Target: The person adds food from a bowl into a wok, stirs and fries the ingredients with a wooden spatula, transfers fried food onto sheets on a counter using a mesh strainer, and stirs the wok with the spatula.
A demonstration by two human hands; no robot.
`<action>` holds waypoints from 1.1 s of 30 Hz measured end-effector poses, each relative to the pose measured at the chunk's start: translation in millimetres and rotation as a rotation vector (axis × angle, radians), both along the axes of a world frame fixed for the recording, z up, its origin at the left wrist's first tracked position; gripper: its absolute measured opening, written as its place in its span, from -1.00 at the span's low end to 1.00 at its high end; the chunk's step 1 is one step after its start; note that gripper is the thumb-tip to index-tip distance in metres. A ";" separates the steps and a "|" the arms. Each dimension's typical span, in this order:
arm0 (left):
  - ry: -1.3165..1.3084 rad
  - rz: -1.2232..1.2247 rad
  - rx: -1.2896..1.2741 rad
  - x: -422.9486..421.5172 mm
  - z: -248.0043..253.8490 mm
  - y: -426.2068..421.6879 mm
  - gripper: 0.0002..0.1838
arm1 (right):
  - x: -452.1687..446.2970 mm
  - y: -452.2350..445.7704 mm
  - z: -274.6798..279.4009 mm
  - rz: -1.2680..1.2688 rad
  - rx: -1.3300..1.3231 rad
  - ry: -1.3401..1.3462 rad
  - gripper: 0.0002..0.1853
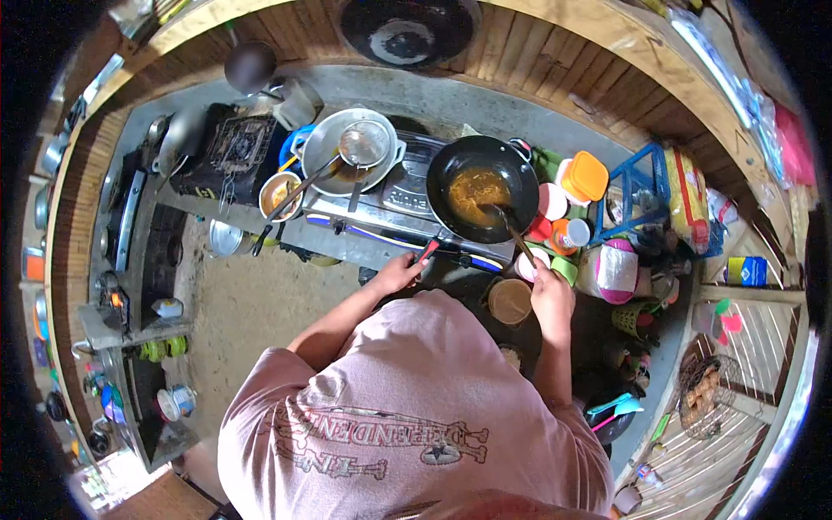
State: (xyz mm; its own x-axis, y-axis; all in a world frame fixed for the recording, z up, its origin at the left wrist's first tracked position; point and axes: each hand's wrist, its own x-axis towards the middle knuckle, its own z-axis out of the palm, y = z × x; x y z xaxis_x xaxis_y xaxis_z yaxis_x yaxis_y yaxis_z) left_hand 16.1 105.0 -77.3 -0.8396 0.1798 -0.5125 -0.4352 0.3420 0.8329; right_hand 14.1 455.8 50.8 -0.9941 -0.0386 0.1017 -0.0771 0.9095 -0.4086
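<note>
A black wok (442, 186) with brown liquid and shredded food (478, 192) in it sits on the right side of the gas stove (347, 218). My left hand (400, 274) is closed around the wok's red and black handle (428, 250). In my right hand (551, 295) is the shaft of a dark spatula (517, 240), whose blade dips into the liquid at the wok's lower right. Left of the wok, a metal pan (325, 180) on the stove bears a strainer (363, 144) and other utensils.
A bowl of food (282, 196) stands left of the stove's front edge. Jars, an orange-lidded container (587, 176) and a blue rack (637, 173) crowd the counter on the right. A round lidded container (510, 301) lies between my arms. A grill (238, 146) stands far left.
</note>
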 end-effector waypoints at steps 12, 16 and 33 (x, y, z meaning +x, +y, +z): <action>0.068 -0.048 0.011 -2.9 -57.1 -64.5 -0.53 | -4.8 -32.0 -17.0 -0.109 -0.333 -0.088 -0.65; 0.048 0.228 0.113 -5.9 -72.0 -131.2 -0.64 | -4.0 -43.4 -49.5 -0.141 -0.581 -0.037 -0.63; -0.021 0.475 0.500 -71.4 -2.1 -185.5 -0.79 | -14.5 -202.0 -40.1 -0.401 -1.592 -0.336 -0.60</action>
